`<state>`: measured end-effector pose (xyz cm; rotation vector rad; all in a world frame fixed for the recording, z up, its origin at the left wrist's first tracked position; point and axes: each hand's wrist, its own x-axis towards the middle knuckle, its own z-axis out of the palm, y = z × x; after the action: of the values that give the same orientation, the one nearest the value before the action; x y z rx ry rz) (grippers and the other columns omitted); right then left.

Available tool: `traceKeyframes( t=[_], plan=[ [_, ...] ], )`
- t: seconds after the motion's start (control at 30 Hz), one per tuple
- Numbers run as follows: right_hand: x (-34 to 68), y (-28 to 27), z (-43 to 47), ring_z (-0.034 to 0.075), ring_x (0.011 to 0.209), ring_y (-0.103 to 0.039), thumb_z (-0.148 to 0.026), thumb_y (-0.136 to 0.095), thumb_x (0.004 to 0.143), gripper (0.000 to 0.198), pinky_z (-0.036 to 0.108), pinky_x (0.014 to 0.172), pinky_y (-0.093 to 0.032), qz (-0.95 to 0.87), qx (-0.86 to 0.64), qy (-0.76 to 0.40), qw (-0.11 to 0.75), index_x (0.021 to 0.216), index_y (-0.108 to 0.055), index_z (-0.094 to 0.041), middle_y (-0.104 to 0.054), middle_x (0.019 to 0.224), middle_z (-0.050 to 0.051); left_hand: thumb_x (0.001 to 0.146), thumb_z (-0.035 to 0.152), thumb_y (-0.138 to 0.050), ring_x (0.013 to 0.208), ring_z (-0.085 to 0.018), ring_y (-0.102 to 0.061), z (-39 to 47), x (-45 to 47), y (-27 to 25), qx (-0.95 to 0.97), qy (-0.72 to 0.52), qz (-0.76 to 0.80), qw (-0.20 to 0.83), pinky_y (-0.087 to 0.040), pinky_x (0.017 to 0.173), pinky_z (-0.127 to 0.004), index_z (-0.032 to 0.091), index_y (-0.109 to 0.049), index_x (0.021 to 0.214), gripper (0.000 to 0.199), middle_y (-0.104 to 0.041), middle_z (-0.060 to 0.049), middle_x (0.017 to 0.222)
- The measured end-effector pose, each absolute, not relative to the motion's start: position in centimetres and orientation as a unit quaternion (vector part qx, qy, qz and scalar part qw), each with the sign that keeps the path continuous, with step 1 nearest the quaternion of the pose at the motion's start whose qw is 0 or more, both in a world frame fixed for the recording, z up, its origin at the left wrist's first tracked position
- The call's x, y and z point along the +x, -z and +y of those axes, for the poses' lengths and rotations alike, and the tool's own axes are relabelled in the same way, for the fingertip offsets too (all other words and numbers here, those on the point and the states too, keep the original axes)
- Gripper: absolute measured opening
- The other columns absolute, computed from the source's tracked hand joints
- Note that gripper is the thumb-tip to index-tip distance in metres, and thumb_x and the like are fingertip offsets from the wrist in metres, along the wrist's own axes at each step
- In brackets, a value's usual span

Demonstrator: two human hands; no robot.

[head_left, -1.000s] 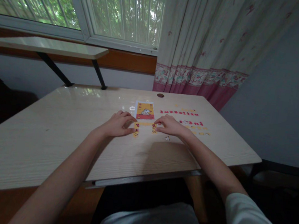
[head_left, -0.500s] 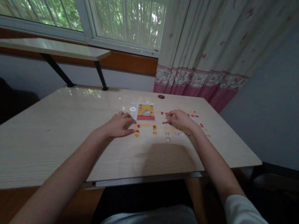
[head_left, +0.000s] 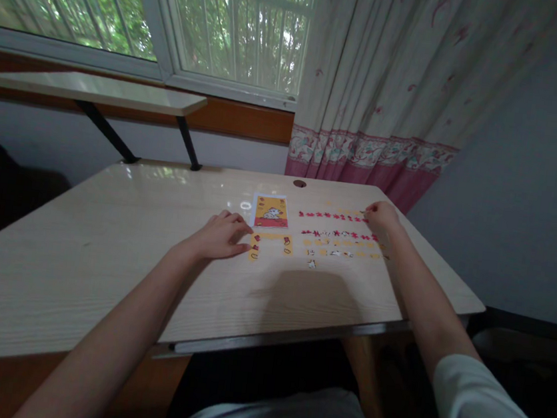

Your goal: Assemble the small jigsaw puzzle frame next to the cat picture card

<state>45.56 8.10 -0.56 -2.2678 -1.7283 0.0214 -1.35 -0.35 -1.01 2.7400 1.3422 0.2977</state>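
My left hand rests on the desk with thumb and fingers apart, its tips at the left edge of a partly joined yellow jigsaw puzzle. The joined pieces form a top strip and two sides with red and white drawings. Just above lies a picture card showing a white animal on yellow and red. Out at the right, my right hand has its fingers pinched at a small jigsaw piece at the end of the top row. Red loose pieces and yellow loose pieces lie in rows between my hands.
The pale wooden desk carries a raised shelf on black legs at the back left. A round cable hole is near the back edge. Behind are a barred window and a patterned curtain.
My right hand has moved right, from the left part of the red rows to the right end of the top row, uncovering the red pieces. My left hand stays in place.
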Motion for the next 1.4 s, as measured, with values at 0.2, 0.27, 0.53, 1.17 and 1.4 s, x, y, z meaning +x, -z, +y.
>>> traceKeyframes(
  t=[0.2,0.27,0.53,1.17,1.4],
  plan=[
    [46.7,1.9,8.7,0.021,0.087,-0.061,-0.025,-0.055,0.076,0.024,0.028,0.075,-0.044,-0.571,-0.808,-0.016,0.146,0.092,-0.07,-0.016,-0.068,0.094,0.013,0.077,0.049,-0.055,0.099,-0.029,-0.049,-0.3,-1.4,1.0,0.896,-0.088,0.434,0.027,-0.036,0.087,-0.043,0.023,-0.063,0.113,0.045,-0.056,-0.011,0.109],
    [46.8,2.1,9.1,0.021,0.087,-0.061,-0.026,-0.057,0.075,0.023,0.027,0.075,-0.044,-0.569,-0.809,-0.022,0.143,0.092,-0.07,-0.017,-0.068,0.094,0.013,0.077,0.049,-0.055,0.099,-0.029,-0.049,-0.3,-1.4,1.0,0.895,-0.091,0.435,0.029,-0.036,0.087,-0.043,0.023,-0.063,0.112,0.044,-0.056,-0.011,0.109],
    [46.2,2.4,9.6,0.021,0.086,-0.062,-0.033,-0.061,0.075,0.022,0.029,0.072,-0.046,-0.548,-0.824,-0.036,0.136,0.09,-0.071,-0.02,-0.069,0.094,0.01,0.076,0.051,-0.055,0.098,-0.029,-0.049,-0.4,-1.4,1.0,0.893,-0.101,0.438,0.035,-0.036,0.087,-0.044,0.023,-0.064,0.11,0.045,-0.057,-0.011,0.108],
    [45.6,2.0,9.9,0.023,0.087,-0.062,-0.026,-0.062,0.075,0.022,0.03,0.075,-0.047,-0.53,-0.836,-0.039,0.137,0.086,-0.069,-0.009,-0.067,0.09,0.018,0.076,0.049,-0.056,0.099,-0.029,-0.048,-0.6,-1.3,0.9,0.892,-0.098,0.44,0.036,-0.036,0.086,-0.043,0.023,-0.063,0.111,0.044,-0.056,-0.011,0.109],
    [45.1,1.6,9.3,0.021,0.084,-0.062,-0.021,-0.064,0.07,0.014,0.027,0.073,-0.047,-0.54,-0.822,-0.054,0.174,0.081,-0.069,-0.014,-0.069,0.085,0.012,0.076,0.051,-0.056,0.1,-0.03,-0.048,-0.5,-1.3,1.0,0.89,-0.102,0.442,0.039,-0.037,0.086,-0.044,0.024,-0.063,0.112,0.045,-0.057,-0.01,0.11]
  ],
)
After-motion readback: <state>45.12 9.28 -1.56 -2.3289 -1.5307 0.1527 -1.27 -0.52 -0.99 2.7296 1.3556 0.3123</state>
